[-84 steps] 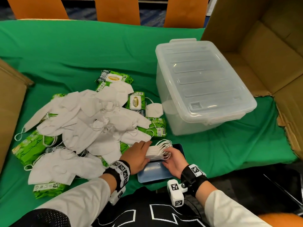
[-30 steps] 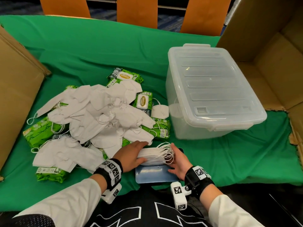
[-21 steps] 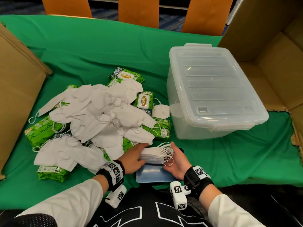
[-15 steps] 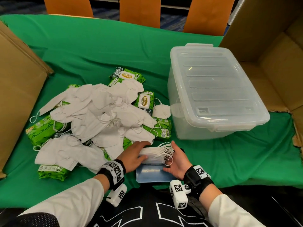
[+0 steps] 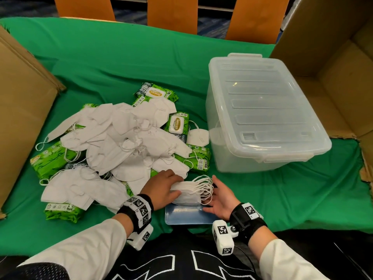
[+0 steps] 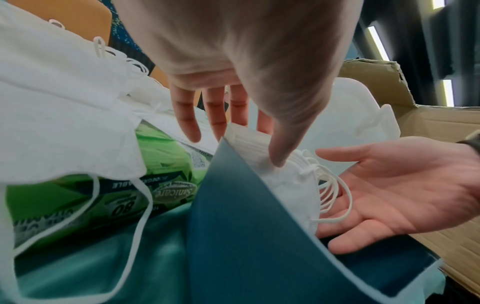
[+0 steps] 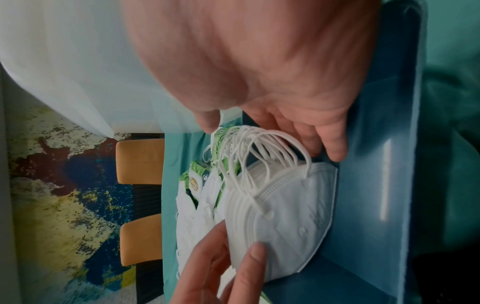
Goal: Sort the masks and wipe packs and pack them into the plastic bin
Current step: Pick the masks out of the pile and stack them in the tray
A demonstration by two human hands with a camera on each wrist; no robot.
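A neat stack of folded white masks (image 5: 186,194) (image 7: 285,216) lies on a blue tray (image 5: 185,216) at the table's near edge. My left hand (image 5: 173,185) (image 6: 233,148) grips its left end, thumb on the near side, fingers over the far side. My right hand (image 5: 214,195) (image 7: 272,142) is open, palm toward the bunched ear loops (image 5: 204,186). Left of the tray lies a loose pile of masks (image 5: 121,142) over green wipe packs (image 5: 177,124). The clear plastic bin (image 5: 260,110) stands at right, lid on.
Cardboard box walls flank the green cloth: one on the left (image 5: 20,118), one on the right (image 5: 333,77). Orange chair backs (image 5: 171,13) line the far edge. Green cloth (image 5: 282,195) lies bare right of the tray, in front of the bin.
My right hand has let go of the ear loops and opened, palm now beside them. The left hand stays on the stack's left end. The stack has hardly moved.
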